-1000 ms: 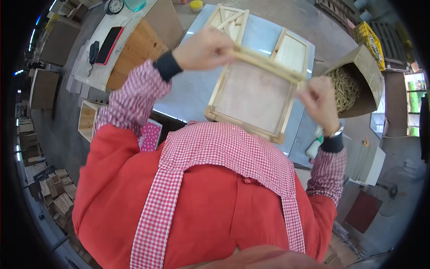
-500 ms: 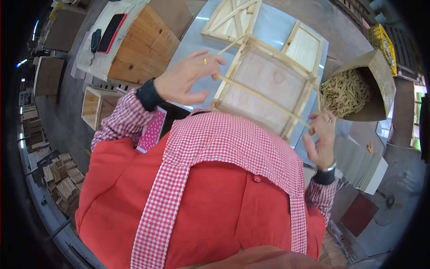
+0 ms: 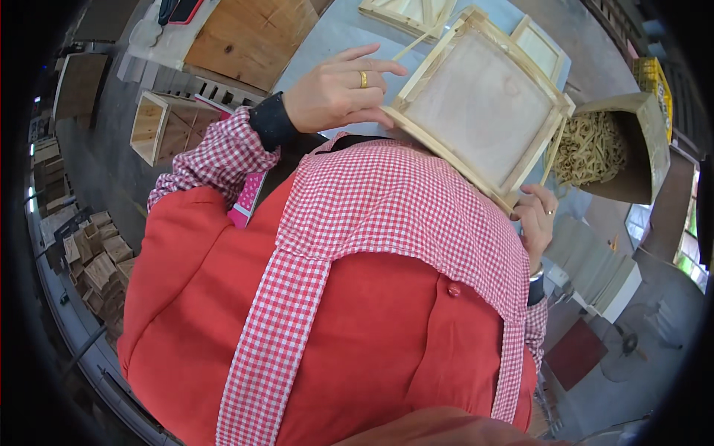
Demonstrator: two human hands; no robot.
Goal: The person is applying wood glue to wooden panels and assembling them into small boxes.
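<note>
A shallow wooden frame (image 3: pixel 483 104) with a pale panel is tilted up against the front of my checked apron. A tan rubber band (image 3: pixel 411 47) stretches from the frame's far left corner toward my left hand (image 3: pixel 343 88). That hand is bent around the band at the left side, its thumb by the frame's near left corner. My right hand (image 3: pixel 535 217) is curled at the near right corner, where the band's other side runs down to its fingers. Part of the band at the near edge is hidden, as are some right fingertips.
At right, a cardboard box (image 3: pixel 654 160) lies tipped, full of rubber bands (image 3: pixel 590 149). Two more wooden frames, one braced (image 3: pixel 409 13) and one plain (image 3: pixel 537 48), lie on the blue-grey table (image 3: pixel 335 37). A wooden box (image 3: pixel 249 44) stands left, near a phone (image 3: pixel 184 10).
The frame has tilted up and come closer to me. The band that crossed over its panel no longer does. My right hand has lowered to the frame's near corner; the left hand has moved rightward.
</note>
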